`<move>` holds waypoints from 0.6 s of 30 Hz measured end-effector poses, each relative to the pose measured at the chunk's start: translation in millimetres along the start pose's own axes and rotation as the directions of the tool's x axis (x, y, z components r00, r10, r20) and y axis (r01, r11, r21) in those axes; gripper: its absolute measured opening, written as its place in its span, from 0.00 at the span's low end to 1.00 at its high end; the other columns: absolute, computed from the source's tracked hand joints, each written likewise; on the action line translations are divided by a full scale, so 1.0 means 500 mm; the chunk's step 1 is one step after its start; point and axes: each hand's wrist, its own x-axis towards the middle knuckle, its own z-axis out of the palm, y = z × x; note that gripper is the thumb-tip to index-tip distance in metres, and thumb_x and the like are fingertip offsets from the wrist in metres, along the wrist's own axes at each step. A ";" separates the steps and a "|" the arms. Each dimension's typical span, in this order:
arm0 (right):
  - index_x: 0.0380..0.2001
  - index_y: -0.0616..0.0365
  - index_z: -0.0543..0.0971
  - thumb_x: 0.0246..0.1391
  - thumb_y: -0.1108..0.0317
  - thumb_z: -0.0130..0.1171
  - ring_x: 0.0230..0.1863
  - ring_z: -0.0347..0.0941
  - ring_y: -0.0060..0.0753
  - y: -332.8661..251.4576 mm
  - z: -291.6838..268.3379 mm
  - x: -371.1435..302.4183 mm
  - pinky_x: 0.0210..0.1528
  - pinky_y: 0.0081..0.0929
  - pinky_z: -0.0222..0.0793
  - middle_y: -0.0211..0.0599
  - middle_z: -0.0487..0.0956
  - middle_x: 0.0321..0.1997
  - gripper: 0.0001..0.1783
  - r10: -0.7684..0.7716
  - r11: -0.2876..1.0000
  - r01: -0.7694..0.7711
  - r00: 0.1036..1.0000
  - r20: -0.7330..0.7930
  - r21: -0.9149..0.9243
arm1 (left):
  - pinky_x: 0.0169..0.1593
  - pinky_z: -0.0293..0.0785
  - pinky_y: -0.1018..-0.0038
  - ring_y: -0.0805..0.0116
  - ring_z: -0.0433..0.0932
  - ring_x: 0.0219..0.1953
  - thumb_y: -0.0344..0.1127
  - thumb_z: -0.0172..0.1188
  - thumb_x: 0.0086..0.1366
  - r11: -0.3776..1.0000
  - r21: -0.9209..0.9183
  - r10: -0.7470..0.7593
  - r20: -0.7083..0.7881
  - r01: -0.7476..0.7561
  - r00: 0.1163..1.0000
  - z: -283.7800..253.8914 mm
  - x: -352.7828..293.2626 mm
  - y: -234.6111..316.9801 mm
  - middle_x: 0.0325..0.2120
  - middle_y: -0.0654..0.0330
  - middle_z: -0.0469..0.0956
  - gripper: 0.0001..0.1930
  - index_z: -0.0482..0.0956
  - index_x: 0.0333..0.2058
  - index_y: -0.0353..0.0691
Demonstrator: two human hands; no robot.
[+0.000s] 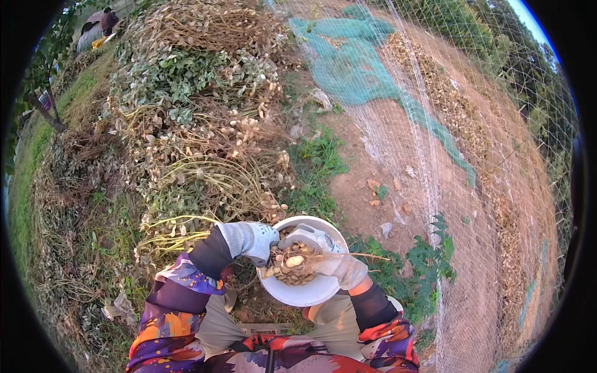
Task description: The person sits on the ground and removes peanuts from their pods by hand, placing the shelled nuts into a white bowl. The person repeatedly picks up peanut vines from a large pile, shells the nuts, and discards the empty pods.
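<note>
A white bucket stands between my knees with peanuts inside. My left hand, in a grey-and-white glove, is closed at the bucket's left rim around a peanut plant. The plant's yellow-green stems stick out to the left, and its roots and pods hang over the bucket. Curled over those roots from the right is my gloved right hand, its fingers bent around the pods. A pale peanut shows between the two hands. A thin root reaches out past my right hand. The fingertips are partly hidden.
A long heap of pulled peanut plants lies ahead and to the left. On the right, white netting and a green net border bare soil. Green weeds grow beside the bucket. Another person is far off at upper left.
</note>
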 end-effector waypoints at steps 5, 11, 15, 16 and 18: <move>0.56 0.59 0.65 0.55 0.59 0.52 0.56 0.65 0.38 -0.054 0.019 -0.002 0.62 0.35 0.55 0.40 0.70 0.55 0.27 -0.439 0.863 0.473 0.876 -0.201 0.176 | 0.34 0.71 0.65 0.56 0.77 0.30 0.35 0.64 0.37 1.000 0.001 0.002 0.014 -0.002 1.000 0.000 0.005 -0.008 0.25 0.52 0.77 0.20 0.77 0.34 0.37; 0.57 0.62 0.60 0.42 0.69 0.62 0.57 0.64 0.42 -0.034 -0.003 -0.014 0.59 0.37 0.62 0.46 0.65 0.58 0.37 -0.322 0.576 0.281 0.941 -0.103 0.768 | 0.34 0.71 0.66 0.57 0.77 0.29 0.34 0.64 0.38 0.993 -0.022 0.112 -0.038 -0.112 0.993 -0.010 -0.017 0.000 0.25 0.52 0.78 0.20 0.77 0.35 0.37; 0.54 0.64 0.63 0.41 0.61 0.65 0.56 0.65 0.41 -0.045 -0.005 -0.002 0.59 0.38 0.62 0.46 0.66 0.56 0.38 -0.380 0.584 0.353 0.915 -0.137 0.731 | 0.33 0.71 0.68 0.61 0.77 0.28 0.34 0.65 0.38 0.985 -0.143 0.091 -0.008 -0.091 0.996 -0.018 -0.019 -0.007 0.24 0.54 0.78 0.19 0.77 0.33 0.35; 0.53 0.64 0.64 0.41 0.60 0.66 0.55 0.66 0.40 -0.055 -0.003 0.002 0.58 0.38 0.63 0.46 0.67 0.56 0.38 -0.407 0.669 0.410 0.900 -0.155 0.620 | 0.32 0.71 0.68 0.62 0.77 0.27 0.34 0.65 0.38 0.978 -0.196 0.074 0.003 -0.072 0.997 -0.019 -0.021 -0.009 0.23 0.54 0.78 0.19 0.77 0.33 0.35; 0.51 0.65 0.65 0.39 0.57 0.68 0.53 0.68 0.38 -0.078 0.004 0.006 0.57 0.38 0.65 0.45 0.68 0.54 0.38 -0.445 0.531 0.384 0.885 -0.137 0.755 | 0.32 0.71 0.69 0.63 0.77 0.27 0.34 0.66 0.39 0.968 -0.198 0.143 -0.067 -0.154 0.987 -0.020 -0.031 -0.018 0.22 0.54 0.78 0.18 0.78 0.33 0.35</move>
